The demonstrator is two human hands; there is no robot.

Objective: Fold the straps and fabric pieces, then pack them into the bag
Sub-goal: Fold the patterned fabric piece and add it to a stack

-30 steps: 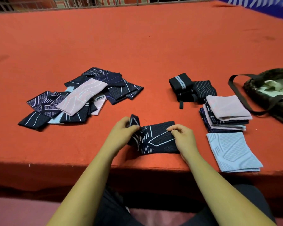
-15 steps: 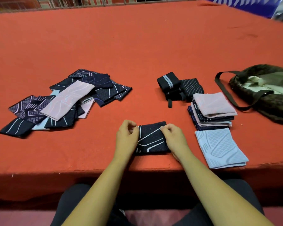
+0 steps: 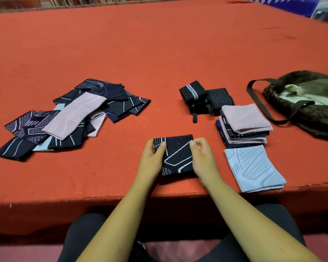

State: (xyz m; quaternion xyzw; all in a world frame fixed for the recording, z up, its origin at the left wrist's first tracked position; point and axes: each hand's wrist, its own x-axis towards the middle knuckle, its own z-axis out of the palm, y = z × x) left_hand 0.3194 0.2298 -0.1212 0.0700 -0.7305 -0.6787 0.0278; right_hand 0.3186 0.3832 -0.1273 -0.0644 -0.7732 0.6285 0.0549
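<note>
A folded dark navy fabric piece with white lines lies near the table's front edge. My left hand grips its left side with the thumb on top. On its right side, my right hand pinches the upper right corner. A loose pile of unfolded dark and pink pieces lies at the left. A stack of folded pieces sits to the right, with a folded light blue piece in front of it. Rolled black straps lie behind the stack. The open dark bag lies at the far right.
The red felt table stretches far back, its front edge just below my hands. The bag's black shoulder strap loops out toward the folded stack. My legs in dark trousers show below the table edge.
The dark piece has been folded over from the left into a compact square. Both hands have shifted onto its sides, and the view has drifted left.
</note>
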